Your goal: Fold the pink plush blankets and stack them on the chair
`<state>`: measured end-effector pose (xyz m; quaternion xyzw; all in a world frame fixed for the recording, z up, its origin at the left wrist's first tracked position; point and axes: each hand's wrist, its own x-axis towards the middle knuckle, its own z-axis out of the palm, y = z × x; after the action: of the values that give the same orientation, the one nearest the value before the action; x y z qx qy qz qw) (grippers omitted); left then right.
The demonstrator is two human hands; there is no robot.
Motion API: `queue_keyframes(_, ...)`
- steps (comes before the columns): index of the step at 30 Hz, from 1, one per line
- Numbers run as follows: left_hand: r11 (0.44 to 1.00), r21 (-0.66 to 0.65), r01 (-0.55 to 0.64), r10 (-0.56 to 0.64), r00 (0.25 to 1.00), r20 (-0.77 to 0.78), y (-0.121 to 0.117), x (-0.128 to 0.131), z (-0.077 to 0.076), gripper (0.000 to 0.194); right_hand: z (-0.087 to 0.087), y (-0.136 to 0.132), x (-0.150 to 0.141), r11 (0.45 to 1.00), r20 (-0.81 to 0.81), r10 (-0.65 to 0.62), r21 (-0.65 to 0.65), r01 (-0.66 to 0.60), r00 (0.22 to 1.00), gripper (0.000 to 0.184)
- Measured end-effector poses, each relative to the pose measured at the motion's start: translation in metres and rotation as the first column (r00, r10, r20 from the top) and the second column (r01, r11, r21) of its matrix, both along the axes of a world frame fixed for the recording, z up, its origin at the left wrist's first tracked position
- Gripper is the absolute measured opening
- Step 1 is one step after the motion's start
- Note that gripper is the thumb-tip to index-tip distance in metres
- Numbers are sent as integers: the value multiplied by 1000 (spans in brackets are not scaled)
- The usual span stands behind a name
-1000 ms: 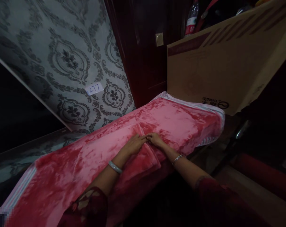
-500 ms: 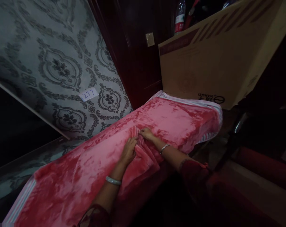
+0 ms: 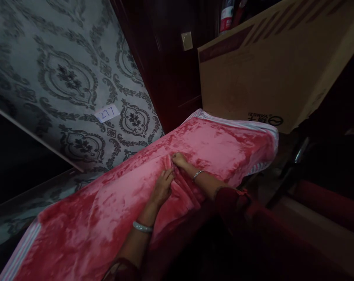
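Observation:
A pink and red plush blanket (image 3: 214,144) with striped edging covers a long surface. On top of it lies a folded plush cloth (image 3: 124,187) in the same colours, its right edge bunched into pleats. My left hand (image 3: 162,186), with a pale bangle at the wrist, rests on that edge with its fingers curled onto the fabric. Just beyond it, my right hand (image 3: 180,160), wearing a silver bracelet, pinches the far corner of the same edge. The fingertips of both hands are partly hidden by the folds.
A large cardboard box (image 3: 241,82) stands behind the right end, with a red-labelled bottle (image 3: 226,19) above its rim. Patterned wallpaper (image 3: 71,78) bearing a paper marked 277 (image 3: 107,113) rises at the left. A dark red door panel (image 3: 168,78) lies between them.
The cloth's right edge, flat earlier, is now gathered into pleats. My hands have moved slightly left and drawn apart from each other, both staying on that edge. The camera view has shifted a little.

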<state>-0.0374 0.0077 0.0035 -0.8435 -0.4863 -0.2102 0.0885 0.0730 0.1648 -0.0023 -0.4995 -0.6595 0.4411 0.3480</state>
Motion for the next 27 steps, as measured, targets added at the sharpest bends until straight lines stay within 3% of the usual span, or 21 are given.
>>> queue_keyframes(5, 1000, 14, 28, -28, 999, 19, 1, 2, -3, 56, 6, 2, -1, 1000, -16, -7, 13, 7, 1000, 17)
queue_keyframes(10, 999, 25, -31, 28, 995, 94, 3, -1, -9, 58, 10, -2, 11, 995, -65, 78, -56, -81, 995, 20)
queue_keyframes(17, 996, 85, -23, 9, 988, 154, 4, -3, -11, 52, 3, -44, 50, 968, -162, 219, -87, -235, 962, 18)
queue_keyframes(22, 1000, 6, -28, 26, 985, 173, 7, 5, 5, 39, -9, -91, 85, 941, -186, 287, -127, -312, 940, 10)
queue_keyframes(27, 986, -107, -129, 139, 986, 92, -8, 19, 29, 36, -19, -118, 115, 942, -201, 294, -105, -319, 935, 30)
